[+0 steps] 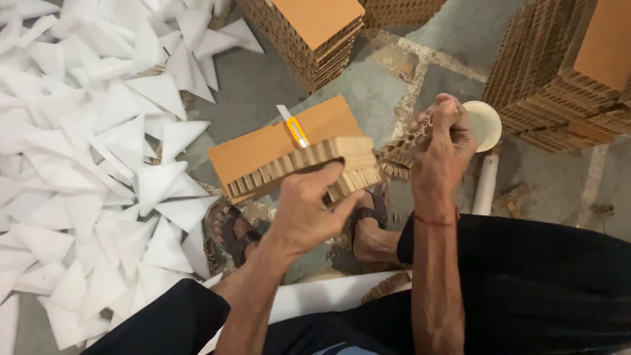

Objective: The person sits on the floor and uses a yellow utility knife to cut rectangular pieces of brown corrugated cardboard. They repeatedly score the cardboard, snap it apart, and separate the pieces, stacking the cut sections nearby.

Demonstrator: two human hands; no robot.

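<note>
Nearest, the left hand [309, 210] grips the near edge of a honeycomb cardboard block [296, 154] whose long axis runs left to right, while just beside its right end the right hand [444, 141] pinches a torn cardboard scrap [401, 154].

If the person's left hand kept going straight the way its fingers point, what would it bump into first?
The left hand already has its fingers on the honeycomb cardboard block, so that block comes first. A yellow utility knife lies on top of it, further along; depth beyond that is hard to judge.
</note>
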